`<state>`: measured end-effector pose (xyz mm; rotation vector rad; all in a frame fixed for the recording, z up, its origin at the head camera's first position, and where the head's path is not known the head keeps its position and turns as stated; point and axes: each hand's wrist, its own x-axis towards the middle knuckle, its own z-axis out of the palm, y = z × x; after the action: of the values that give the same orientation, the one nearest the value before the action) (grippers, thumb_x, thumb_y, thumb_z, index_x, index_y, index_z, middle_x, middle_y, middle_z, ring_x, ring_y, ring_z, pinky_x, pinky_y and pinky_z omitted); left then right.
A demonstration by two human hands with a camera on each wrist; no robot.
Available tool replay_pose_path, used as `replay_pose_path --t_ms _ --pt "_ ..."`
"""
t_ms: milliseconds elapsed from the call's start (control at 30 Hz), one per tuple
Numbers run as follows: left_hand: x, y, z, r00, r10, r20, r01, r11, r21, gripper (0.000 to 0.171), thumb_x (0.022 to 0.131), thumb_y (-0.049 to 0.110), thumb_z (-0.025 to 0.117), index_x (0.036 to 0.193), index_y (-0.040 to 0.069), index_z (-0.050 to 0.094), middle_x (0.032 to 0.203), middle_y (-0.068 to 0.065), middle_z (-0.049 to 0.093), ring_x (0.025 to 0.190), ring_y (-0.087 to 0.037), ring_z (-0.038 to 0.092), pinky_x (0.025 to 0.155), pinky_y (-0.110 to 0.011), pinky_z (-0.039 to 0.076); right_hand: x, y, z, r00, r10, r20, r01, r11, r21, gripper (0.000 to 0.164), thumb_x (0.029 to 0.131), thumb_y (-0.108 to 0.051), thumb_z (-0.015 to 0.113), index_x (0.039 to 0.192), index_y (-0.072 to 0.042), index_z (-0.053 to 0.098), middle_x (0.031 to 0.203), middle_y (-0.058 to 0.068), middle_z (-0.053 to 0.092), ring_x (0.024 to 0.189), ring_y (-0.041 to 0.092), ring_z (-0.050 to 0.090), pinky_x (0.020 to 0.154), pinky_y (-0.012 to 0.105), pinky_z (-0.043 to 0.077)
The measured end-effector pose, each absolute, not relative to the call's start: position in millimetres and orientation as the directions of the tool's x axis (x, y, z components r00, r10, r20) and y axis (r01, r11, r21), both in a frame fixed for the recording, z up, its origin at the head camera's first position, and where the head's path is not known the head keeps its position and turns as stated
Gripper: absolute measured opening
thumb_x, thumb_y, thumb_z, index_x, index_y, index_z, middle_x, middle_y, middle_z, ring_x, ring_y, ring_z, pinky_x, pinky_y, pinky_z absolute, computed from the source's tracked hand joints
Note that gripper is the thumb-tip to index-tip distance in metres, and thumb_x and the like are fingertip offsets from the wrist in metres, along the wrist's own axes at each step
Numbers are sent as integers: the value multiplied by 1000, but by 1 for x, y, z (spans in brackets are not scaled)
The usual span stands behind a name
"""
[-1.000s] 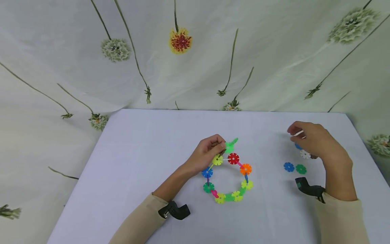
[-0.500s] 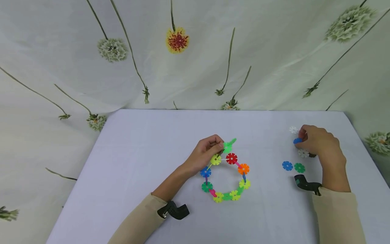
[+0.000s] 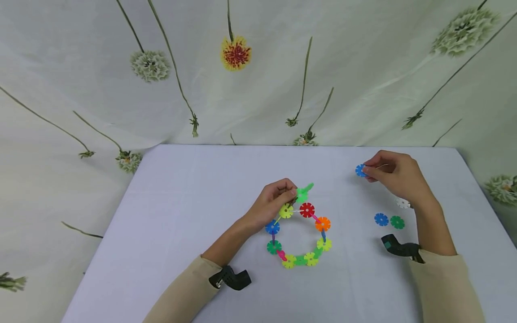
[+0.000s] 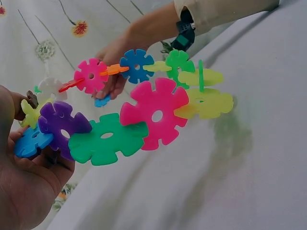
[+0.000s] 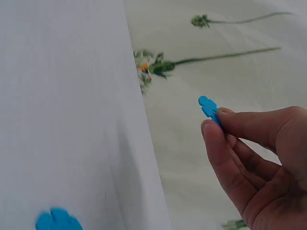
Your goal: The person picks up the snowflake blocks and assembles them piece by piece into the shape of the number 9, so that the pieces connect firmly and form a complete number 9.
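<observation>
Interlocked flower-shaped plastic discs form a colourful ring (image 3: 322, 224), seen from the side in the left wrist view with a large pink disc (image 4: 165, 96) in front. My left hand (image 3: 274, 202) grips its upper left part, where light-green discs (image 3: 302, 194) stick up by the fingertips. Out to the right, my right hand (image 3: 400, 175) pinches a single blue disc (image 3: 360, 170) between thumb and fingers. That blue disc (image 5: 209, 106) appears nearly edge-on in the right wrist view, its lower part covered by the fingertips. A gap separates it from the ring.
Loose on the white table (image 3: 202, 179) lie a blue disc (image 3: 381, 219), a green disc (image 3: 397, 222) and a white disc (image 3: 403, 203) partly behind the right forearm. A flower-print cloth (image 3: 258, 98) hangs behind the table's far edge.
My right hand went down to the loose discs at the right, took hold of a blue one and carried it up and leftward. My left hand has stayed in place with the ring.
</observation>
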<state>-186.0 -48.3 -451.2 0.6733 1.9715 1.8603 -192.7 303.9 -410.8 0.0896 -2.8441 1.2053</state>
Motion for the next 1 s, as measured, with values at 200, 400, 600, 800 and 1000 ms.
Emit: replay_pose_path --t_ms 200,400,600,800,1000 --pt "-184 -49 -450 -825 561 73 100 18 995 18 112 15 52 107 1 62 88 -1 57 83 -13 54 77 -20 48 -191 263 -404 -993 -108 42 -94 534 -840 22 103 -28 74 109 -7 77 107 13 81 82 17 82 82 19 60" --pt "-183 -48 -448 -823 565 47 92 51 994 16 112 15 52 108 1 61 89 -1 56 80 -12 53 75 -19 47 -185 237 -399 -981 -192 39 -112 386 -915 18 101 -22 76 107 -4 77 102 4 81 83 28 82 83 26 64" --pt "-183 -48 -445 -821 570 25 87 82 993 16 113 15 52 110 2 60 89 -1 55 79 -12 53 74 -19 47 -181 225 -399 -961 -267 66 -152 315 -937 14 101 -17 76 108 -5 77 97 6 81 81 34 80 81 31 64" --pt "-182 -48 -447 -813 582 27 92 83 992 17 113 16 51 111 2 61 90 -2 55 79 -13 53 74 -20 47 -180 221 -400 -963 -258 81 -151 266 -952 13 100 -14 76 109 -3 76 95 5 81 77 25 80 80 33 65" --pt "-182 -48 -447 -800 599 32 102 84 991 18 113 17 52 114 2 61 91 -3 55 77 -13 53 72 -20 47 -179 219 -399 -961 -268 68 -140 261 -955 14 101 -14 76 110 -4 75 96 4 80 80 33 79 82 33 64"
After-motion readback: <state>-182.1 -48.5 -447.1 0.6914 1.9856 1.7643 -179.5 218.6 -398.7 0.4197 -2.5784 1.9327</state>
